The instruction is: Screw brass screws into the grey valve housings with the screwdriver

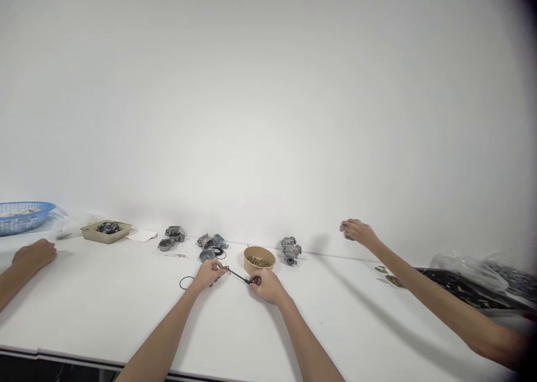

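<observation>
Pinched in my right hand (pixel 267 286) is the dark end of a slim rod-like tool (pixel 239 276), its thin shaft pointing left. My left hand (pixel 207 274) closes at the other end, on a small brownish piece (pixel 227 268) that touches the shaft tip; its exact kind is too small to tell. Just behind my right hand stands a round cardboard bowl (pixel 260 268) holding many small brass-coloured parts. A thin black ring (pixel 184 283) lies beside my left wrist. Farther back, grey metal housings (pixel 207 255) sit with another black ring (pixel 218 252).
More grey housings stand at left (pixel 172 237) and right (pixel 291 251). A beige tray (pixel 106 232) holds dark parts; a blue basket (pixel 23 217) is far left. Another person's hand (pixel 356 232) reaches in from the right, over a black tray (pixel 461 288); another hand (pixel 36 254) rests left.
</observation>
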The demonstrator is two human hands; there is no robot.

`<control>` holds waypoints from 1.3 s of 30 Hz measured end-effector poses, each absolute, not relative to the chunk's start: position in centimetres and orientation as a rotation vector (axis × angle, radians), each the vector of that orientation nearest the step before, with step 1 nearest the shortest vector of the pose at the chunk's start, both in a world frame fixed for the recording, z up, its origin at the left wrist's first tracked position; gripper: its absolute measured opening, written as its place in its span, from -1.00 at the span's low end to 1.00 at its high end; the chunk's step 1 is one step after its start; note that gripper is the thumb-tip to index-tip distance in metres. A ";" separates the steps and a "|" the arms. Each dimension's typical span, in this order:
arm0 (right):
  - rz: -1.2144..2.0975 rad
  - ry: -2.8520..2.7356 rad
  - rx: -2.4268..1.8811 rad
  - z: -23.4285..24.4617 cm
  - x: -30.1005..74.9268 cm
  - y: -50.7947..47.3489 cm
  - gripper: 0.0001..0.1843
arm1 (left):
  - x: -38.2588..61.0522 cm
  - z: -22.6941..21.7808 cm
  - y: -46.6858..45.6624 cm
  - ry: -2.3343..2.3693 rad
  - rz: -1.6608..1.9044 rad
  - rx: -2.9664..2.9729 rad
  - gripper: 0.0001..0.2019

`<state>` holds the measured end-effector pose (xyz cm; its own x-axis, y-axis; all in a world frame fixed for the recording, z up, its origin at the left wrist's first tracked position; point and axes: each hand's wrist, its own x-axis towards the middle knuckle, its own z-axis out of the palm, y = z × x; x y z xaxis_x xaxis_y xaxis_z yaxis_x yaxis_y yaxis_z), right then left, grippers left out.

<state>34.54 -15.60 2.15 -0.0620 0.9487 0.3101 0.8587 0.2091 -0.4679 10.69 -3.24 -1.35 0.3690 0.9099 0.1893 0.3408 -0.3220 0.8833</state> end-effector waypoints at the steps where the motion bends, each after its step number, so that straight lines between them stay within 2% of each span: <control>1: 0.216 -1.942 -1.672 2.2 34.5 -15.6 -0.82 | 10.7 -1.2 -3.4 1.089 0.916 1.856 -0.65; 30: 0.349 -1.885 -1.543 1.3 34.7 -14.6 -0.76 | 10.4 -0.8 -4.2 1.025 0.882 1.858 -0.64; 39: 0.457 -1.793 -1.536 0.8 34.3 -14.1 -0.67 | 10.6 -0.8 -4.2 1.058 0.924 1.845 -0.69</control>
<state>34.27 -14.10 0.81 -0.0304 0.9565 0.2903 0.7011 0.2274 -0.6758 10.64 -4.17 -0.81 0.3836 0.9019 0.1984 0.3174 -0.3306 0.8888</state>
